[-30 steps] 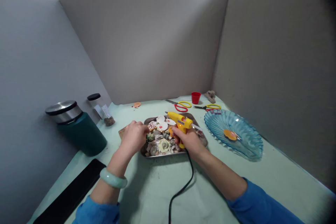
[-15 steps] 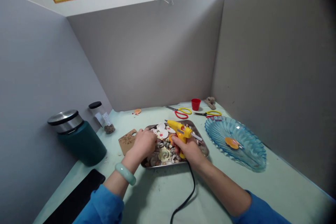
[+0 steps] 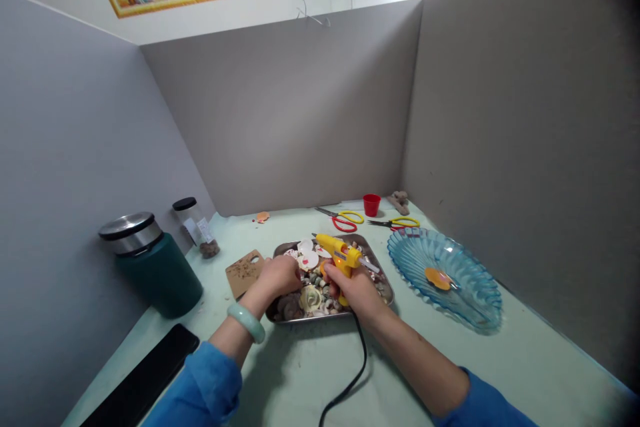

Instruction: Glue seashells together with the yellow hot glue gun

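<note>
Glue gun [image 3: 331, 245], gripped by the right hand [image 3: 361, 289], should point clear of the left hand [image 3: 282, 275], whose hold over the tray [image 3: 300, 321] is unclear.

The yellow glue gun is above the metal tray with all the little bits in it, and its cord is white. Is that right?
Not quite: the cord is black, not white, as the head view shows. The yellow glue gun is above the metal tray with all the little bits in it, just as you said.
</note>
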`<state>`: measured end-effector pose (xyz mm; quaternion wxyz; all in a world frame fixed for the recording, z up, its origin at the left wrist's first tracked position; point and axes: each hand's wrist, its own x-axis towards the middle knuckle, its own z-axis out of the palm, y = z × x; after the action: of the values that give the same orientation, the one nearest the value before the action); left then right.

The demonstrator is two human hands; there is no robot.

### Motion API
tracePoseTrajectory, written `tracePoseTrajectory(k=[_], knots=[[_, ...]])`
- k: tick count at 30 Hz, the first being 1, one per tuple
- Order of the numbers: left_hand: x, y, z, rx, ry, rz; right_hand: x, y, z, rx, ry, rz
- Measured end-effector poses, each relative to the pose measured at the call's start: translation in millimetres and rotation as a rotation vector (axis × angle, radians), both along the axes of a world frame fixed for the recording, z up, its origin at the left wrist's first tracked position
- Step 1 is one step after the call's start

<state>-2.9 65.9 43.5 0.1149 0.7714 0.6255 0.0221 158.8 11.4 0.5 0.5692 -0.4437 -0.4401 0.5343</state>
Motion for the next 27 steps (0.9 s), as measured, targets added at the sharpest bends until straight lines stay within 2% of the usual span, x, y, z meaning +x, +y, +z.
tracePoseTrajectory(k=[6,10,12,14,17,19,21,22,27], knots=[[-17.8,-3.5,12.3,-0.054,-0.497,0.047,0.7,-1.1,-0.3,-0.005,0.006,-0.003],[-8.8,-19.4,10.5,-0.126,-0.828,0.050,0.2,0.1,-3.8,-0.017,0.023,-0.005],[-1.9,-26.1,6.7,-0.245,-1.177,0.114,-0.6,0.3,-5.1,-0.006,0.050,-0.007],[3.0,-29.4,3.3,-0.275,-1.282,0.139,-1.4,-0.3,-4.9,0.018,0.090,-0.017],[3.5,-27.1,2.0,-0.263,-1.214,0.141,-1.5,-2.2,-1.1,0.040,0.100,-0.053],[1.1,-22.2,3.5,-0.157,-0.955,0.178,-0.7,-3.3,2.8,0.036,0.092,-0.107],[-0.1,-16.1,4.8,0.029,-0.561,0.239,0.4,-3.6,6.5,0.031,0.094,-0.166],[0.6,-12.9,4.7,0.089,-0.435,0.257,1.0,-3.5,8.1,0.030,0.096,-0.189],[16.3,0.3,-4.0,0.173,-0.104,0.227,1.8,-2.4,10.6,0.028,0.096,-0.203]])
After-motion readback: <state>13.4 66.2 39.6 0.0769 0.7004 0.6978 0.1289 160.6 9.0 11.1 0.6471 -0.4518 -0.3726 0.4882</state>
